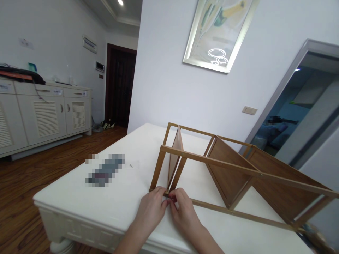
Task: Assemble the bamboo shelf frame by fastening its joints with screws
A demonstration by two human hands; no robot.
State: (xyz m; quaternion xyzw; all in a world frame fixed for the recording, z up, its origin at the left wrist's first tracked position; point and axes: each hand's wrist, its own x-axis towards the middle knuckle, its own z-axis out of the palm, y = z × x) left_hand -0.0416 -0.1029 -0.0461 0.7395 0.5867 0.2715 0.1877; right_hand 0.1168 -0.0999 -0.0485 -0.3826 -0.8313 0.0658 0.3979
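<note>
A brown wooden shelf rack [235, 180] lies on its side on the white table [113, 208], with several slanted panels between its rails. My left hand [153, 208] is closed at the near lower rail, close to the rack's left end, its fingertips on the wood. Right beside it, my right hand [184, 206] pinches thumb and fingers together at the same rail joint. The fingertips of both hands nearly meet. Something small and dark shows between them, too hidden to name.
A pixelated dark item [106, 171] lies on the table's left part, near a small thin piece [131, 165]. White cabinets [50, 116] stand at the left. Behind the table rises a wall with a framed picture [217, 31]. A mirror-like panel [296, 95] is at the right.
</note>
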